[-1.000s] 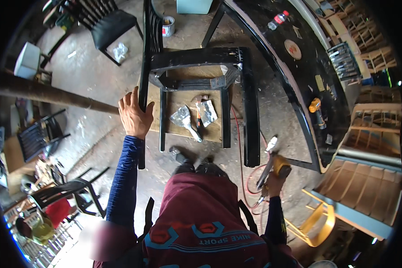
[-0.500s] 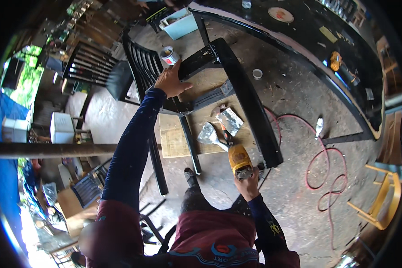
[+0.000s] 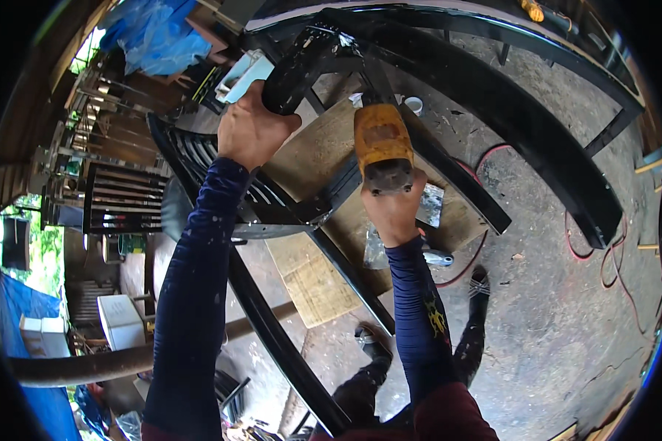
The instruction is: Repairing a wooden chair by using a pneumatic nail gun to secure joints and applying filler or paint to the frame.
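A black wooden armchair (image 3: 485, 95) with a slatted back stands tilted in front of me. My left hand (image 3: 250, 128) is closed around its black rail at the far left, near a corner joint with pale marks. In my right hand (image 3: 393, 213) is a yellow power tool (image 3: 382, 136) with a dark bolted end cap facing me. The tool is held over the chair frame near that corner; its working end is hidden beneath its body. Below the right hand, a flat scraper blade (image 3: 432, 204) and a putty knife (image 3: 375, 250) lie on a plywood board (image 3: 309, 283).
A red hose (image 3: 493, 151) loops over the concrete floor at right. Another slatted black chair (image 3: 125, 198) stands at left, near a long pipe (image 3: 88, 367). Beyond are a pale blue box (image 3: 244, 73), a white cup (image 3: 413, 105) and a black table frame (image 3: 588, 95).
The chair has tipped and shifted, its curved arm now reaching farther right. My left hand, spread before, has closed on the rail. My right hand has carried the yellow tool up and away from me.
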Tool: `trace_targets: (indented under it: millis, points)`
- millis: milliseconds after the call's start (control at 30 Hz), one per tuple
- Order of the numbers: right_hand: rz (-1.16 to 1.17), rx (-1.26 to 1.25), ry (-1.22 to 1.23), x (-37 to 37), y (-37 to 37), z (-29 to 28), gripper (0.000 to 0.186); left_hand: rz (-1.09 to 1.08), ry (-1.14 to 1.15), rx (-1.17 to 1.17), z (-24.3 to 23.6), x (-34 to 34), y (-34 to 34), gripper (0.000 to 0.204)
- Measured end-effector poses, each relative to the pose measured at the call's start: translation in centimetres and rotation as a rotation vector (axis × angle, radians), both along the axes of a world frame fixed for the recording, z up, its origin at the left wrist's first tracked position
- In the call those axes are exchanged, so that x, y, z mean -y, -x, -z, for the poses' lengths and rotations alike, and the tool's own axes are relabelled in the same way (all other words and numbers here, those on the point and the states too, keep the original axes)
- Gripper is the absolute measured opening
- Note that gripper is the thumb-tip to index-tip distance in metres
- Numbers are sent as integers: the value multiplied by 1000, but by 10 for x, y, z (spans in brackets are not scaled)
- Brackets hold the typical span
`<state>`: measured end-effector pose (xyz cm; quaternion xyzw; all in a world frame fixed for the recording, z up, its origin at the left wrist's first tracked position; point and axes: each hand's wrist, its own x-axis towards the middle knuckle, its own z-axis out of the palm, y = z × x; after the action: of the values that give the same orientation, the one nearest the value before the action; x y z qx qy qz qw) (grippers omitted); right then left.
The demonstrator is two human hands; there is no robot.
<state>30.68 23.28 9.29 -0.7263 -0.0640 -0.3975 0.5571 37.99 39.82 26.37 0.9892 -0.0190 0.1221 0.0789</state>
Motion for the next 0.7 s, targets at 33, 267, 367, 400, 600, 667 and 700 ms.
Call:
trace_targets:
  millis: [33, 267, 367, 400, 600, 667, 700]
  points:
    - [-92, 39, -205, 0, -5, -8, 62, 12, -1, 5, 3, -2, -2, 61]
    - [33, 42, 62, 15, -38, -12, 81, -13, -20, -19, 2, -4, -4, 59]
    - [29, 15, 85, 13, -38, -13, 78, -17, -29, -21, 2, -4, -3, 60]
    - [32, 19, 84, 13, -40, -11, 78, -14, -30, -17, 1, -4, -3, 60]
    - [-7, 35, 97, 21, -41, -11, 75, 0, -9, -17, 6, -3, -5, 58]
    - [-38, 1, 96, 23, -41, -15, 73, 1, -25, -18, 5, -5, -7, 56]
    - [-38, 2, 93, 24, -40, -17, 73, 1, -28, -17, 4, -5, -7, 56]
